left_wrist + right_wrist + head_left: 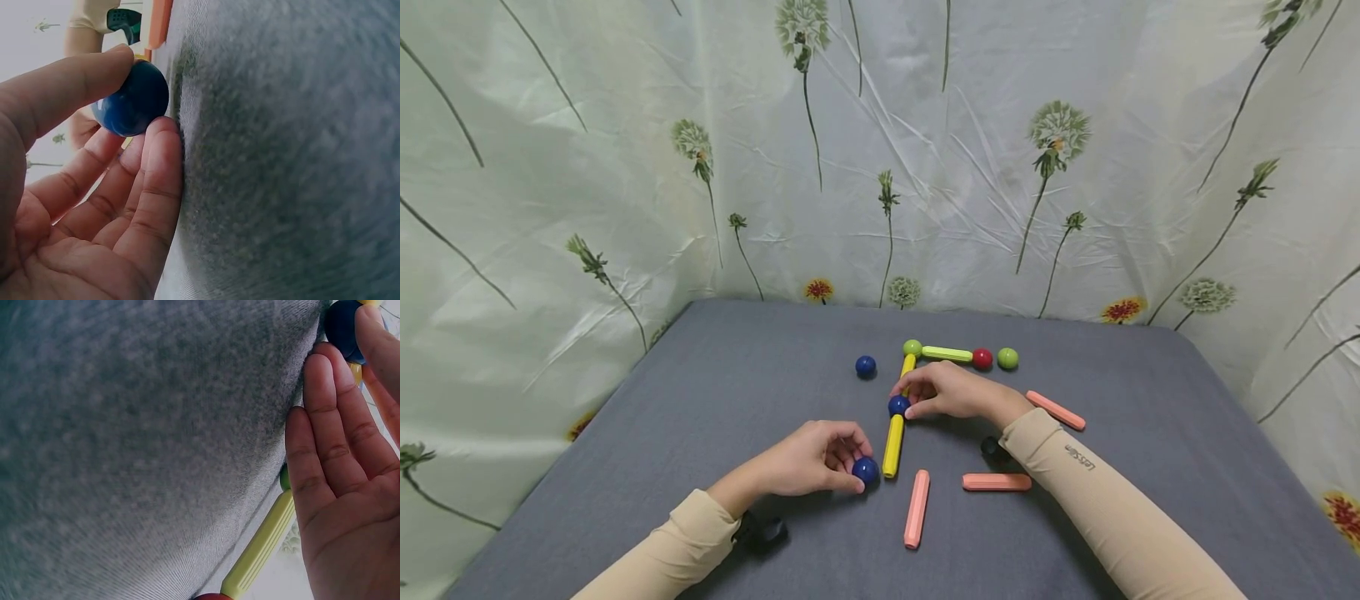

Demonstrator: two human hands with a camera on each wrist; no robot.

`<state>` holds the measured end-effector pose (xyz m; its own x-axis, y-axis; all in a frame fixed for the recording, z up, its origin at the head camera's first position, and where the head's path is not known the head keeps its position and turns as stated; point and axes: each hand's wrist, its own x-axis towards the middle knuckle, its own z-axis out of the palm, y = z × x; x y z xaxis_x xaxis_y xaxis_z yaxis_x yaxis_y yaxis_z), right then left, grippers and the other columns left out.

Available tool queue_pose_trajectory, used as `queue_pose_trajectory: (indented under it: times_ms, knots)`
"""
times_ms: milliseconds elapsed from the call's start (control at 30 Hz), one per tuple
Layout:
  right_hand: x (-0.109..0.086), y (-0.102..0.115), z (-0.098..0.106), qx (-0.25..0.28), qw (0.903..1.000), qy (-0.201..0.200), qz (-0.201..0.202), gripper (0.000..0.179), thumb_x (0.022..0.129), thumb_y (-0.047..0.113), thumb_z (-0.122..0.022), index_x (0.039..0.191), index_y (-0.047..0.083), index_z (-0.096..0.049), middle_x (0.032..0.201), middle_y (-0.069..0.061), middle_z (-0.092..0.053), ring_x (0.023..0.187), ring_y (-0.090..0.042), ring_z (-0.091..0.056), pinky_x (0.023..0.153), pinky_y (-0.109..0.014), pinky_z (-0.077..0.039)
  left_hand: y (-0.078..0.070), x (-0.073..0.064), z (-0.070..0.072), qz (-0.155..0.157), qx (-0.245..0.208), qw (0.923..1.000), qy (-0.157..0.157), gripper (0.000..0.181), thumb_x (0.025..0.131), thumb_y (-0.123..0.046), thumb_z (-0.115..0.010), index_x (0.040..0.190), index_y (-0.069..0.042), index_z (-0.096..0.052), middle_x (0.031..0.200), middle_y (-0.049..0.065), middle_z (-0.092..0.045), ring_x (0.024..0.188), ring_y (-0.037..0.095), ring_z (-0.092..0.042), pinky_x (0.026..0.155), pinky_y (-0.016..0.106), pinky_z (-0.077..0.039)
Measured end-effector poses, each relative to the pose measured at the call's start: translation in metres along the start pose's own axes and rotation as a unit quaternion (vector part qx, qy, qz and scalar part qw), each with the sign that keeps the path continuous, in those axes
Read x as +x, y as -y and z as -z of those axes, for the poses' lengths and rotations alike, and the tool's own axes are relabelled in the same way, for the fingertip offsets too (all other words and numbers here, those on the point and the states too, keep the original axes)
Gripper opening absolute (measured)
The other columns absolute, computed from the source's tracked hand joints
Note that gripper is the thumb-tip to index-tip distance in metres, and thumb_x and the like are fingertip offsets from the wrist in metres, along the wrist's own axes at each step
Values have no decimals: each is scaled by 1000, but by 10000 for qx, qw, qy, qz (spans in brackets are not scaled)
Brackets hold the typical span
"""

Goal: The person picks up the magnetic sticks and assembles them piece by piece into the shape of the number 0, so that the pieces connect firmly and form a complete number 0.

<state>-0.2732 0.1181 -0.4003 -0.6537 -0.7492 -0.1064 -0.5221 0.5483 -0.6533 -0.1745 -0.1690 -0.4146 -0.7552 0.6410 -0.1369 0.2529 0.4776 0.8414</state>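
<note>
Between thumb and fingertips my left hand (814, 460) pinches a blue ball (865, 471), low over the grey cloth. That same blue ball (132, 100) shows between thumb and fingers in the left wrist view. My right hand (953, 390) holds another blue ball (898, 406) where two yellow rods meet. The near yellow rod (892, 447) points toward the left hand's ball, its free end close beside it. The far yellow rod (908, 364), partly behind the right fingers, runs to a green ball (912, 348). From there a lime rod (947, 354) reaches a red ball (982, 359).
A loose blue ball (866, 367) lies left of the joined pieces, and a loose green ball (1007, 358) beside the red one. Salmon rods lie on the grey cloth (760, 358): one (917, 509) in front, another (996, 482) near the right sleeve, a third (1056, 410) beyond it.
</note>
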Motion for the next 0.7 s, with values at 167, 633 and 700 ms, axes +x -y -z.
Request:
queue_pose_trajectory:
  times_ms: [167,633,700]
  knots:
    - [0,1,0,5,10000,-1,4,32,101,23,-78,132,15,-74,97,4,-70,85,-7,-62,81,-23,-54,0,-1,-4,-13,-174,9998,23,31,90,-16,-89,115,-15,-70,101,-1,-70,90,13,-66,76,21,-58]
    - [-1,-1,0,6,10000,-9,50,33,101,23,-78,133,15,-74,97,4,-70,85,-7,-62,81,-23,-54,-4,1,-15,-76,-180,9998,-2,30,88,-15,-91,110,-16,-71,99,-4,-71,89,11,-67,76,20,-57]
    - [-1,-1,0,10,10000,-4,47,33,101,23,-78,133,15,-74,97,4,-70,85,-7,-62,81,-23,-54,-5,1,-17,-77,-239,9997,39,30,88,-14,-91,110,-15,-71,99,-3,-71,89,10,-67,77,19,-57]
